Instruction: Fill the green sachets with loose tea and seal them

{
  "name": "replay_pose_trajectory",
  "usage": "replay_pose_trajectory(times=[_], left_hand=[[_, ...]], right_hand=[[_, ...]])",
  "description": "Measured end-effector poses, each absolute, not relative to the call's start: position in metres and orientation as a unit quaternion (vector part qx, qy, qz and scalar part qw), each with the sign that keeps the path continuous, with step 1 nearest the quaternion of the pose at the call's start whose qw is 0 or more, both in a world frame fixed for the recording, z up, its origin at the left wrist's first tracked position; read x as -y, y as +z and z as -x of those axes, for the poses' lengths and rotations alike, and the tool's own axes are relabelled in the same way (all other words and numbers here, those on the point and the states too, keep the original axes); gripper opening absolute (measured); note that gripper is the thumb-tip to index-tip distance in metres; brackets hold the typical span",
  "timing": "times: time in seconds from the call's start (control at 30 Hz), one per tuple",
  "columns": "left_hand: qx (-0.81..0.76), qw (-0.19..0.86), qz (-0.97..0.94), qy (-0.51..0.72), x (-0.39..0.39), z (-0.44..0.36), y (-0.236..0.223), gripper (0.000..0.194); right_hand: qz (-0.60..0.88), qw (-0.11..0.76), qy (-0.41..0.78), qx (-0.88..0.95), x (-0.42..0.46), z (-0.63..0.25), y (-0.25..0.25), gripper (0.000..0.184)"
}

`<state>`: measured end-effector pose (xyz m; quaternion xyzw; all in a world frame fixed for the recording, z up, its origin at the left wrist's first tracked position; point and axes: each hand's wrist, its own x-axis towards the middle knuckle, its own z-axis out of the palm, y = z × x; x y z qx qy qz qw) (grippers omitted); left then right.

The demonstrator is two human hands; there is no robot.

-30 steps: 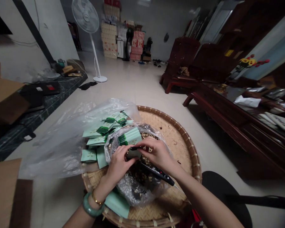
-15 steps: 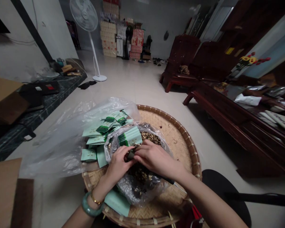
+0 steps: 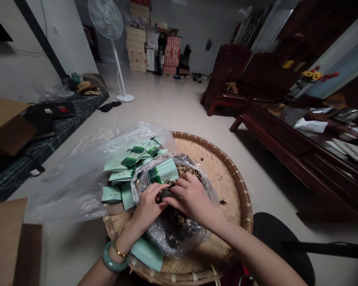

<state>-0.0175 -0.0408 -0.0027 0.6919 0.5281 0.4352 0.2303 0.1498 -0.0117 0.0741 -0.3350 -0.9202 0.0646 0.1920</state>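
Left hand (image 3: 148,203) and right hand (image 3: 195,200) pinching small dark object (image 3: 169,194), fingers (image 3: 182,183) clamped on it, over plastic bag (image 3: 173,240) of dried leaves (image 3: 186,171); slipping grip could scatter leaves across bamboo tray (image 3: 226,186).

Left hand (image 3: 148,201), right hand (image 3: 193,198) close together, fingers (image 3: 181,183) curled inward, seemingly pinching.
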Motion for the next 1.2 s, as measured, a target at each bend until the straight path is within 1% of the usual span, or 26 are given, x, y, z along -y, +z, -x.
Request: replay_pose_trajectory(times=[0.2,0.27,0.37,0.47,0.63,0.8,0.9,1.0,1.13,1.2], left_hand=[[-0.510,0.233,-0.697,0.447,0.041,0.016,0.000,0.019],[-0.509,0.232,-0.699,0.446,0.041,0.016,0.000,0.018],[-0.515,0.232,-0.698,0.440,0.041,0.016,-0.001,0.021],[-0.522,0.243,-0.695,0.431,0.041,0.016,-0.001,0.026],[-0.520,0.267,-0.682,0.440,0.041,0.019,0.002,0.026],[-0.514,0.276,-0.682,0.441,0.040,0.021,0.004,0.028],[-0.504,0.284,-0.681,0.449,0.037,0.022,0.006,0.027],[-0.496,0.305,-0.663,0.470,0.034,0.023,0.007,0.020],[-0.499,0.374,-0.600,0.502,0.027,0.020,0.014,0.008],[-0.496,0.427,-0.562,0.505,0.024,0.018,0.018,0.011]], right_hand=[[0.362,0.224,0.064,0.903,0.014,-0.149,0.072,0.032],[0.372,0.228,0.065,0.897,0.014,-0.151,0.074,0.030],[0.386,0.226,0.079,0.891,0.013,-0.152,0.072,0.020],[0.367,0.206,0.108,0.901,0.011,-0.152,0.069,0.016],[0.323,0.145,0.132,0.926,0.010,-0.153,0.077,0.023],[0.307,0.099,0.118,0.939,0.006,-0.154,0.080,0.024],[0.305,0.090,0.114,0.941,0.001,-0.154,0.075,0.025],[0.291,0.139,0.138,0.937,-0.003,-0.156,0.070,0.017],[0.314,0.269,0.199,0.888,-0.009,-0.161,0.070,0.008],[0.346,0.308,0.240,0.853,-0.013,-0.163,0.070,0.016]])
